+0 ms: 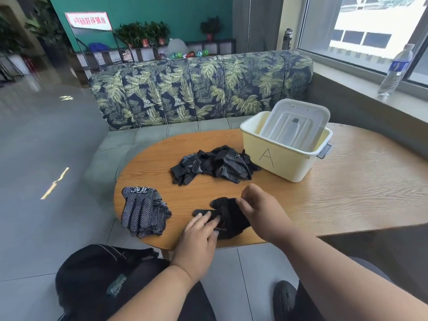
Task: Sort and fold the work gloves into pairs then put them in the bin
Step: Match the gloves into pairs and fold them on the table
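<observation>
A black dotted work glove (pixel 228 215) lies near the table's front edge, partly folded. My left hand (pixel 200 237) presses flat on its near left side. My right hand (pixel 259 205) pinches the glove's upper right edge between thumb and fingers. A loose heap of black gloves (pixel 214 164) sits mid-table. A neat stack of dotted gloves (pixel 142 210) lies at the left edge. The pale yellow bin (pixel 281 163), marked A, stands to the right of the heap with its clear lid (pixel 295 125) leaning inside it.
The oval wooden table (pixel 347 193) extends to the right. A leaf-print sofa (pixel 199 89) sits behind it. A water bottle (pixel 396 70) stands on the window sill. A black bag (pixel 102 281) rests on the floor by my left knee.
</observation>
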{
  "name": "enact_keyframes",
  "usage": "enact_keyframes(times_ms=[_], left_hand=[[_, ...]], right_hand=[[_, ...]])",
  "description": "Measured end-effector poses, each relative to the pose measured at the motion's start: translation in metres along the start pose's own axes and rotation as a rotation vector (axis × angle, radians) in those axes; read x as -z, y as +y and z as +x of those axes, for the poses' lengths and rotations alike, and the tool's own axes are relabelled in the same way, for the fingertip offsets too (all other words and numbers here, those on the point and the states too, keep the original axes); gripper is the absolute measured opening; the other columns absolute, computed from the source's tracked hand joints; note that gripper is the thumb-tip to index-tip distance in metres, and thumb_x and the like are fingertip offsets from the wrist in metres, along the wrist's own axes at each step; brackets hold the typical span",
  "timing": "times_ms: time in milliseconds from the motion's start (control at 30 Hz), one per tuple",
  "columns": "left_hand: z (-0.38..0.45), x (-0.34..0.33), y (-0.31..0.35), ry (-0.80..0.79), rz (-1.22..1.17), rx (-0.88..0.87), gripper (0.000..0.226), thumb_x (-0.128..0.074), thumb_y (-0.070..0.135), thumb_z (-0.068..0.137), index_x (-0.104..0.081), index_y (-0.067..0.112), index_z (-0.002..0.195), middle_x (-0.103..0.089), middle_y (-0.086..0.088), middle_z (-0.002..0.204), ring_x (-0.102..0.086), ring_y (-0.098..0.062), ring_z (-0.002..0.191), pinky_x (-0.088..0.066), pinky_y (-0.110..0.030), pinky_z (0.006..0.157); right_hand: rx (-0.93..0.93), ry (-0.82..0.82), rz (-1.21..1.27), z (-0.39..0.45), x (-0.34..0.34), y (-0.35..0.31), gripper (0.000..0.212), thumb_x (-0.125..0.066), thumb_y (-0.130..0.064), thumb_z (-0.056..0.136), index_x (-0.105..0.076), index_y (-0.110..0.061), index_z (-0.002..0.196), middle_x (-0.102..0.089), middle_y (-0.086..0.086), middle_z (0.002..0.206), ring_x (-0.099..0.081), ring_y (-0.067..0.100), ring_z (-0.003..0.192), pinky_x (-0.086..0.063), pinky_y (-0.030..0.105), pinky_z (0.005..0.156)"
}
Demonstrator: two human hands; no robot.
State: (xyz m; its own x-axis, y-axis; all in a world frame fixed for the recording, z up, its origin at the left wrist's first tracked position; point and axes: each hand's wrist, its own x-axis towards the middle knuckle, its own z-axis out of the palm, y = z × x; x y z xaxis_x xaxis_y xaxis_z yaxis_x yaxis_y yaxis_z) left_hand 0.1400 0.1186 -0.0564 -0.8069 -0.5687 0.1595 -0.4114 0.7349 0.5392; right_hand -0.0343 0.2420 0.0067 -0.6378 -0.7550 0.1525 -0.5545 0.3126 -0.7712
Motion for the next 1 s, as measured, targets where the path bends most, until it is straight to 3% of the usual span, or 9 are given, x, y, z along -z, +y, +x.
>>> enact_keyframes(times_ms=[100, 200, 367, 433, 567, 667, 767, 933, 1000], left_hand=[[0.004, 0.010, 0.001, 0.132, -0.048, 0.042, 0.045, -0.043, 0.029, 0.109, -0.044, 0.034, 0.154, -0.036, 0.017, 0.159, -0.022, -0.010, 0.152, -0.008, -0.016, 0.119], [0.008, 0.017, 0.006, 0.226, -0.095, 0.110, 0.045, -0.044, 0.029, 0.108, -0.045, 0.036, 0.153, -0.037, 0.019, 0.158, -0.023, -0.007, 0.152, -0.011, -0.017, 0.118], [0.007, -0.002, 0.004, -0.010, -0.021, 0.111, 0.045, -0.040, 0.030, 0.110, -0.041, 0.038, 0.154, -0.023, 0.011, 0.168, -0.011, -0.016, 0.157, -0.005, -0.021, 0.121], [0.003, -0.013, 0.003, -0.106, 0.136, 0.103, 0.047, -0.036, 0.035, 0.110, -0.036, 0.042, 0.156, -0.016, 0.009, 0.171, -0.005, -0.020, 0.158, -0.003, -0.032, 0.125], [0.002, -0.019, 0.005, -0.083, 0.177, 0.121, 0.050, -0.042, 0.036, 0.107, -0.035, 0.044, 0.155, -0.019, 0.013, 0.169, -0.006, -0.017, 0.158, -0.002, -0.037, 0.126], [0.001, -0.019, 0.003, -0.011, 0.038, 0.130, 0.053, -0.053, 0.029, 0.101, -0.044, 0.037, 0.153, -0.034, 0.012, 0.163, -0.013, -0.013, 0.156, -0.009, -0.030, 0.126], [0.003, -0.013, 0.003, 0.056, -0.012, 0.157, 0.042, -0.056, 0.027, 0.101, -0.059, 0.034, 0.142, -0.045, 0.012, 0.156, -0.025, -0.016, 0.151, -0.015, -0.026, 0.122], [0.024, 0.026, 0.004, 0.219, -0.082, 0.181, 0.035, -0.050, 0.028, 0.105, -0.067, 0.030, 0.135, -0.056, 0.012, 0.148, -0.047, -0.011, 0.139, -0.033, -0.029, 0.119], [0.030, 0.045, 0.010, 0.291, -0.163, 0.207, 0.035, -0.049, 0.026, 0.105, -0.067, 0.027, 0.135, -0.060, 0.011, 0.144, -0.052, -0.005, 0.134, -0.036, -0.021, 0.113]], right_hand=[[0.006, 0.035, 0.115, 0.012, -0.002, -0.014, 0.018, -0.057, -0.036, 0.105, -0.049, -0.025, 0.093, -0.060, 0.000, 0.070, -0.049, 0.011, 0.059, -0.044, 0.037, 0.061], [-0.107, 0.095, 0.128, 0.024, -0.005, -0.012, 0.017, -0.054, -0.038, 0.106, -0.050, -0.025, 0.096, -0.062, -0.003, 0.074, -0.057, 0.016, 0.065, -0.044, 0.034, 0.061], [-0.335, 0.099, 0.074, 0.026, -0.012, 0.018, 0.016, -0.060, -0.038, 0.102, -0.056, -0.022, 0.097, -0.067, 0.003, 0.076, -0.065, 0.025, 0.067, -0.050, 0.032, 0.055], [-0.372, 0.106, 0.051, 0.023, -0.012, 0.026, 0.013, -0.062, -0.034, 0.101, -0.059, -0.021, 0.100, -0.066, 0.002, 0.075, -0.064, 0.022, 0.065, -0.047, 0.030, 0.052], [-0.408, 0.136, 0.115, 0.017, -0.008, 0.035, 0.010, -0.063, -0.028, 0.101, -0.060, -0.025, 0.110, -0.065, -0.001, 0.086, -0.063, 0.019, 0.068, -0.046, 0.027, 0.052], [-0.386, 0.149, 0.184, 0.019, -0.010, 0.036, 0.006, -0.060, -0.024, 0.103, -0.060, -0.029, 0.106, -0.068, 0.003, 0.090, -0.062, 0.023, 0.062, -0.051, 0.034, 0.054], [-0.337, 0.134, 0.180, 0.020, -0.011, 0.032, 0.015, -0.054, -0.017, 0.103, -0.062, -0.029, 0.104, -0.069, 0.001, 0.086, -0.060, 0.024, 0.059, -0.055, 0.039, 0.052], [-0.221, 0.062, 0.127, 0.032, -0.016, 0.011, 0.025, -0.048, -0.010, 0.103, -0.062, -0.030, 0.099, -0.062, -0.002, 0.072, -0.043, 0.011, 0.048, -0.037, 0.029, 0.047], [-0.181, 0.071, 0.151, 0.040, -0.017, 0.001, 0.025, -0.048, -0.011, 0.103, -0.062, -0.031, 0.096, -0.058, -0.003, 0.068, -0.041, 0.010, 0.049, -0.036, 0.028, 0.048]])
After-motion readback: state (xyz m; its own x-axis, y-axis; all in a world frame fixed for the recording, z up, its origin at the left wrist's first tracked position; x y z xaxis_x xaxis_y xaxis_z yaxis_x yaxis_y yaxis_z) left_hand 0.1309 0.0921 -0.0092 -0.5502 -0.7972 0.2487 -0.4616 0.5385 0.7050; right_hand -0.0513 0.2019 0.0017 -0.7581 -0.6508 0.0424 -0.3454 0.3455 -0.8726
